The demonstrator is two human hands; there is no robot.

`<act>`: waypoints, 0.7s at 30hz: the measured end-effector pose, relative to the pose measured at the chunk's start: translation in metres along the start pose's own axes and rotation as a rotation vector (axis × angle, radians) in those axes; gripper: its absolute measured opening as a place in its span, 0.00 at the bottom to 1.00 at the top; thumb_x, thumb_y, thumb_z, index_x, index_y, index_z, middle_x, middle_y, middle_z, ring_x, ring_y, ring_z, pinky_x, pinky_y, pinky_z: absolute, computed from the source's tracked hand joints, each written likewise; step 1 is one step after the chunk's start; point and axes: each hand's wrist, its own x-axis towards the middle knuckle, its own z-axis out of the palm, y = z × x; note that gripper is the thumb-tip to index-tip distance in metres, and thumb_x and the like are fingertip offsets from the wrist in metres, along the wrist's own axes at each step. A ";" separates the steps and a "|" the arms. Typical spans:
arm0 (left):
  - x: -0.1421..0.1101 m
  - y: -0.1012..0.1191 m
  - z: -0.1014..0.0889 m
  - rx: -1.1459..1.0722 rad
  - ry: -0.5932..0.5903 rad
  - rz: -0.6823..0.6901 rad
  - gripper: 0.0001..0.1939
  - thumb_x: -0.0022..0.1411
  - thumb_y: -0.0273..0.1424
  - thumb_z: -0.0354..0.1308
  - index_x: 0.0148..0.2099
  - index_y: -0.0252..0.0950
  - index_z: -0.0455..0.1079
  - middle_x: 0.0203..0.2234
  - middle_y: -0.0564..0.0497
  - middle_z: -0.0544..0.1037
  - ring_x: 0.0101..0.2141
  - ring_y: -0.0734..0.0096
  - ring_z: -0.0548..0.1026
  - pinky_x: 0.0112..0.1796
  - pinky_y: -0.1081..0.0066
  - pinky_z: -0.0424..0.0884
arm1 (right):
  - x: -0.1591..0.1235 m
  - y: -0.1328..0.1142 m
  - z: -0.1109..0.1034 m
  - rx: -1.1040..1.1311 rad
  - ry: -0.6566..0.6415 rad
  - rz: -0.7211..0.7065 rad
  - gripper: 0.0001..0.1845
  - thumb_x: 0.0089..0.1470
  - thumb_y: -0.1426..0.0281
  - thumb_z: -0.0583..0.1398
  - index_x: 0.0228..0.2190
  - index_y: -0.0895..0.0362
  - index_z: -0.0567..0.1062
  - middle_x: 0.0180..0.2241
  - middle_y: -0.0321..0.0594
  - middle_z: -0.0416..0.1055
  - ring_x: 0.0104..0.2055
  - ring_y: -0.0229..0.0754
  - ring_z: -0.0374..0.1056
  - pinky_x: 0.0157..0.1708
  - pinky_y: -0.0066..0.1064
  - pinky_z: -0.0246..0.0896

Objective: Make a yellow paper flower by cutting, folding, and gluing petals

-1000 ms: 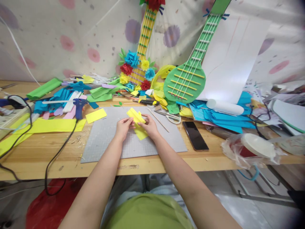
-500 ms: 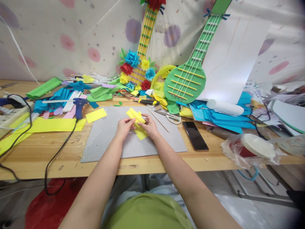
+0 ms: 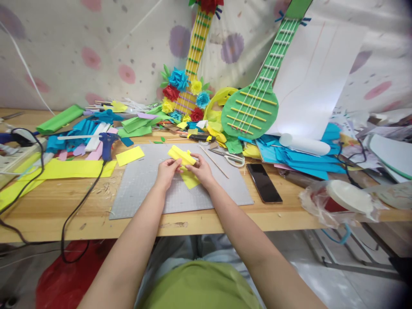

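Between my two hands is a piece of yellow crepe paper (image 3: 180, 153), folded or curled along its length. My left hand (image 3: 168, 172) pinches its near left edge with thumb and fingers. On the other side, my right hand (image 3: 202, 168) grips its right end. Under them another yellow paper piece (image 3: 190, 179) lies on the grey cutting mat (image 3: 138, 189). A thin wooden stick (image 3: 214, 162) rests on the mat to the right of my right hand, with white-handled scissors (image 3: 234, 159) just beyond it. The fingertips are partly hidden by the paper.
A blue glue gun (image 3: 107, 146) stands at left with its black cord trailing over the table edge. Yellow paper strips (image 3: 77, 168) lie beside it. A phone (image 3: 264, 183) is at right. Behind lean a green paper instrument (image 3: 249, 112) and a flower-covered yellow one (image 3: 195, 51).
The held yellow paper has tilted and shifted slightly to the left. Both hands keep their hold and have hardly moved.
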 end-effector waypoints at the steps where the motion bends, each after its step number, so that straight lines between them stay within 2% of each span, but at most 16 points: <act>1: 0.000 0.001 0.000 -0.007 -0.005 -0.006 0.18 0.35 0.39 0.67 0.22 0.31 0.67 0.16 0.55 0.68 0.18 0.82 0.64 0.23 0.74 0.69 | 0.000 0.000 0.000 -0.002 0.002 -0.003 0.28 0.34 0.68 0.64 0.41 0.54 0.63 0.22 0.29 0.66 0.24 0.34 0.62 0.26 0.27 0.57; 8: -0.004 0.006 0.001 -0.011 -0.021 -0.038 0.18 0.35 0.40 0.66 0.23 0.30 0.68 0.18 0.53 0.69 0.20 0.80 0.66 0.23 0.75 0.68 | -0.001 0.000 -0.001 -0.041 0.012 -0.013 0.29 0.34 0.66 0.64 0.41 0.54 0.63 0.23 0.29 0.66 0.25 0.35 0.63 0.26 0.27 0.57; 21: 0.000 -0.003 0.000 0.090 -0.041 0.000 0.18 0.35 0.40 0.66 0.22 0.31 0.67 0.15 0.57 0.65 0.17 0.81 0.61 0.23 0.73 0.67 | -0.003 -0.005 0.001 -0.042 -0.005 -0.031 0.31 0.32 0.65 0.66 0.42 0.54 0.64 0.24 0.29 0.66 0.24 0.33 0.61 0.26 0.26 0.56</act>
